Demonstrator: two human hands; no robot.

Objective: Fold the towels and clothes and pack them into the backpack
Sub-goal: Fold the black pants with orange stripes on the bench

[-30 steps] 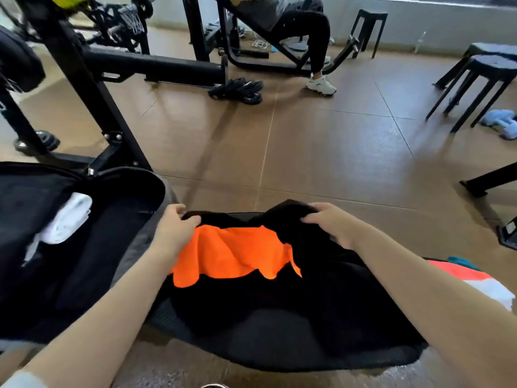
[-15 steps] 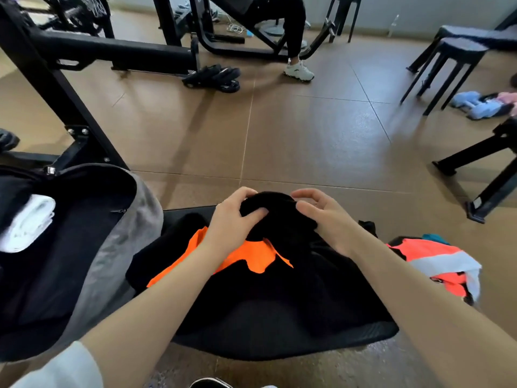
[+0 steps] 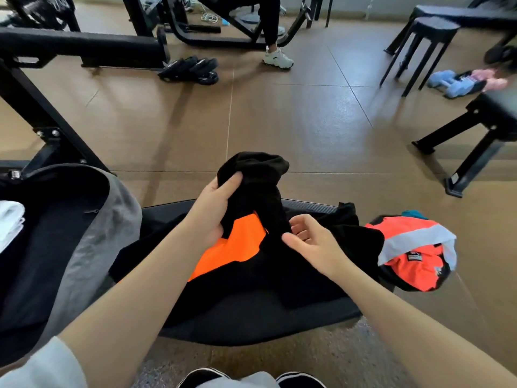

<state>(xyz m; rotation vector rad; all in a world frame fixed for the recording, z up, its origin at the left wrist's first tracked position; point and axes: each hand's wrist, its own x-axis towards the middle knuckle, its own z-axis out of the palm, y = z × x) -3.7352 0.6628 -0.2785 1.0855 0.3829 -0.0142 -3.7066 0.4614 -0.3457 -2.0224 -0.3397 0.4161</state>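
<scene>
A black garment with an orange panel (image 3: 232, 247) lies on a black padded bench (image 3: 251, 326) in front of me. My left hand (image 3: 215, 211) grips a bunched black part of it and lifts that part above the bench. Just right of the raised cloth, my right hand (image 3: 310, 242) has its fingers loosely curled, thumb against the black fabric, gripping nothing that I can see. At the left the grey and black backpack (image 3: 92, 247) lies open, with a rolled white towel (image 3: 9, 222) inside. A crumpled coral, white and black garment (image 3: 414, 253) sits at the bench's right end.
Black gym machine frames (image 3: 56, 130) stand at the left and back. Black stools (image 3: 425, 43) and another bench's leg (image 3: 475, 141) are at the right. Black slippers (image 3: 193, 70), blue and pink slippers (image 3: 458, 82) and a seated person's white shoe (image 3: 278, 58) are on the brown floor.
My left hand has lifted the bunched black fabric higher off the bench. My right hand has let go of the bunch and dropped lower to the right of it.
</scene>
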